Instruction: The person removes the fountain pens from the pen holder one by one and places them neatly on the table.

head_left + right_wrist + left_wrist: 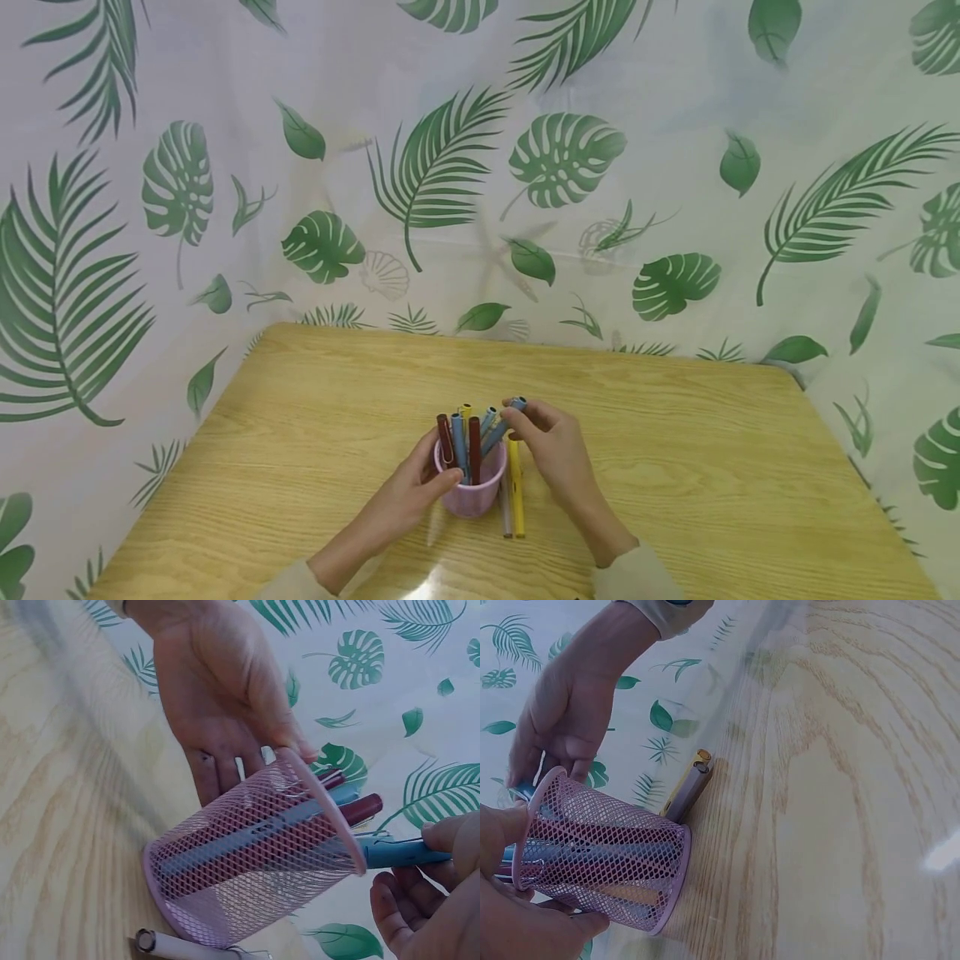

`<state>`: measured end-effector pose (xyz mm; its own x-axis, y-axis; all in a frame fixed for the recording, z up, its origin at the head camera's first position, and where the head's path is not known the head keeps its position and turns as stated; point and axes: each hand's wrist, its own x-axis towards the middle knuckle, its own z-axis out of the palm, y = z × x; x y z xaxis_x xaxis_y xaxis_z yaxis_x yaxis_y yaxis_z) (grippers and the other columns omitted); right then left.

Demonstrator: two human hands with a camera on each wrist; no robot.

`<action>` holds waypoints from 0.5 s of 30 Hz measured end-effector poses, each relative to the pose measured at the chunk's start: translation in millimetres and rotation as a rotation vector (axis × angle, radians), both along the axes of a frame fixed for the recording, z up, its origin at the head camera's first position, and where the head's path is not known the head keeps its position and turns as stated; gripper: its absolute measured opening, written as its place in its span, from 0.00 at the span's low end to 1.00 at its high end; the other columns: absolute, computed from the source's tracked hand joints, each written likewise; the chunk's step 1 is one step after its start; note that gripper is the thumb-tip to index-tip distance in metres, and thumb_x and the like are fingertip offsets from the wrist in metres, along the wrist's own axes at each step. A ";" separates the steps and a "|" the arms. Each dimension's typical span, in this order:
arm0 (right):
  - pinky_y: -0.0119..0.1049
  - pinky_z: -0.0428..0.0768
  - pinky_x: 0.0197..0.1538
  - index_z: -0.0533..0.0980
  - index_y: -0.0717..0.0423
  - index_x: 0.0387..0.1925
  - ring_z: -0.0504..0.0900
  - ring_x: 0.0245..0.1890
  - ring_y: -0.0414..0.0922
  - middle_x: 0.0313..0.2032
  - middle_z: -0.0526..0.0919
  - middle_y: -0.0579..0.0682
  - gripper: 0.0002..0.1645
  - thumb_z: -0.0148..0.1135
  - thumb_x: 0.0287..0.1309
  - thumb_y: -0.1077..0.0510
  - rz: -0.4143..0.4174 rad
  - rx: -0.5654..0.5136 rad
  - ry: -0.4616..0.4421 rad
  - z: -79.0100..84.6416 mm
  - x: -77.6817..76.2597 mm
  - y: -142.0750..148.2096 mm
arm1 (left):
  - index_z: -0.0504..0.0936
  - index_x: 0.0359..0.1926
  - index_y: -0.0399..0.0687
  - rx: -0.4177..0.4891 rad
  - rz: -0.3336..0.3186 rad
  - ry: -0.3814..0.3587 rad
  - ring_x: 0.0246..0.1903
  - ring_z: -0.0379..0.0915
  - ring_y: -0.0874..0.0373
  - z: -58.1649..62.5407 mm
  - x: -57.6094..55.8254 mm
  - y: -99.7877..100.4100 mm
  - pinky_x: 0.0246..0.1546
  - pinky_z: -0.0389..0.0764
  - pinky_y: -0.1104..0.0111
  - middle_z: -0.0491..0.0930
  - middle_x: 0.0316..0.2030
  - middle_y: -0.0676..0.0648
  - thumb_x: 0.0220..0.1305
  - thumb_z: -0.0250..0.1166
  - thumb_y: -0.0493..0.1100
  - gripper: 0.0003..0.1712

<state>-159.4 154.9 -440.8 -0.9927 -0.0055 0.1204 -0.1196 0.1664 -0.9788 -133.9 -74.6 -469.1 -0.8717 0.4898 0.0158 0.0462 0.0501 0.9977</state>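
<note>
A pink mesh pen holder (470, 502) stands upright on the table, holding several pens. Its left side is gripped by my left hand (411, 493), with the thumb near the front rim. On the other side, my right hand (557, 454) pinches the upper end of a blue pen (397, 853), which leans over the right rim with its lower part inside the holder. Two dark red pens (475, 450), other blue pens (458, 442) and a yellow one (467, 409) stick out of the top.
Right of the holder, a yellow pen (518, 508) and a grey pen (506, 515) lie side by side on the wooden table (675, 467). A leaf-patterned curtain (465, 192) hangs behind and around the table.
</note>
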 end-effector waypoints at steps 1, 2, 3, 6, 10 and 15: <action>0.42 0.85 0.56 0.86 0.62 0.48 0.87 0.44 0.49 0.49 0.88 0.55 0.18 0.68 0.70 0.51 -0.002 -0.011 -0.005 1.8 0.4 2.5 | 0.40 0.83 0.41 0.000 0.002 0.000 0.77 0.47 0.35 0.0 -0.1 0.0 0.76 0.54 0.49 0.45 0.79 0.29 0.80 0.57 0.43 0.44; 0.44 0.84 0.59 0.85 0.63 0.49 0.87 0.44 0.49 0.51 0.87 0.56 0.18 0.67 0.70 0.51 0.000 -0.023 -0.010 3.7 0.7 5.0 | 0.40 0.83 0.41 -0.002 0.004 -0.001 0.76 0.48 0.35 0.0 -0.1 0.0 0.76 0.54 0.49 0.46 0.79 0.29 0.80 0.57 0.43 0.45; 0.46 0.82 0.62 0.85 0.63 0.49 0.88 0.44 0.49 0.51 0.87 0.55 0.19 0.67 0.70 0.50 -0.001 -0.027 -0.018 5.3 1.0 7.8 | 0.40 0.83 0.41 -0.001 0.005 -0.001 0.76 0.48 0.35 0.1 -0.1 0.0 0.75 0.55 0.49 0.46 0.78 0.28 0.80 0.57 0.43 0.45; 0.53 0.75 0.68 0.84 0.65 0.52 0.89 0.44 0.51 0.53 0.87 0.56 0.22 0.66 0.71 0.49 0.009 -0.051 -0.036 10.1 2.5 16.3 | 0.41 0.83 0.41 0.009 0.008 0.001 0.76 0.49 0.34 -0.2 -0.4 0.3 0.75 0.54 0.49 0.48 0.78 0.28 0.79 0.58 0.42 0.44; 0.51 0.78 0.67 0.82 0.68 0.54 0.89 0.47 0.52 0.54 0.86 0.58 0.24 0.64 0.73 0.50 0.047 -0.083 -0.034 15.6 4.2 27.9 | 0.42 0.83 0.41 0.012 0.010 0.004 0.76 0.49 0.34 -0.6 -0.4 0.4 0.75 0.54 0.49 0.48 0.78 0.28 0.79 0.58 0.41 0.44; 0.43 0.84 0.59 0.80 0.70 0.56 0.88 0.49 0.51 0.56 0.85 0.58 0.26 0.64 0.73 0.50 0.071 -0.140 -0.041 18.8 3.8 41.7 | 0.42 0.83 0.41 0.005 0.007 0.007 0.76 0.48 0.33 -0.4 -0.1 0.0 0.75 0.54 0.48 0.47 0.78 0.28 0.79 0.57 0.42 0.44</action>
<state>-155.6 196.6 -421.9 -0.9945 -0.0622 0.0847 -0.0861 0.0208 -0.9961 -133.9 -74.6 -469.4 -0.8751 0.4834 0.0245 0.0528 0.0451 0.9976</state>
